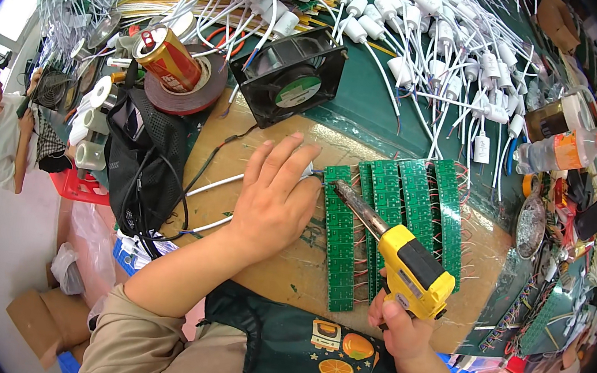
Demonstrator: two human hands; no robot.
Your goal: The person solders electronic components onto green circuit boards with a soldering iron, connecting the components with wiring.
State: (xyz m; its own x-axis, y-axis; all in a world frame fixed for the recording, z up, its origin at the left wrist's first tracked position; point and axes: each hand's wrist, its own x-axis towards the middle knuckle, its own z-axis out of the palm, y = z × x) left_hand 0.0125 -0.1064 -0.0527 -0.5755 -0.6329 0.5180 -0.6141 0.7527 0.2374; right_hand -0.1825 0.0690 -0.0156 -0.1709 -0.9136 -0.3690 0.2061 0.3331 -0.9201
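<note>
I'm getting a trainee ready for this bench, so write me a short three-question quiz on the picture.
1. Which tool does the right hand hold?
A) Pliers
B) A yellow-and-black soldering gun
C) A screwdriver

2. True or false: that tool's tip is over the leftmost strip of green circuit boards.

3. Fill in the blank: on the bench beyond the left hand stands a black ____ with a round green label.

Key:
1. B
2. True
3. Cooling fan
</note>
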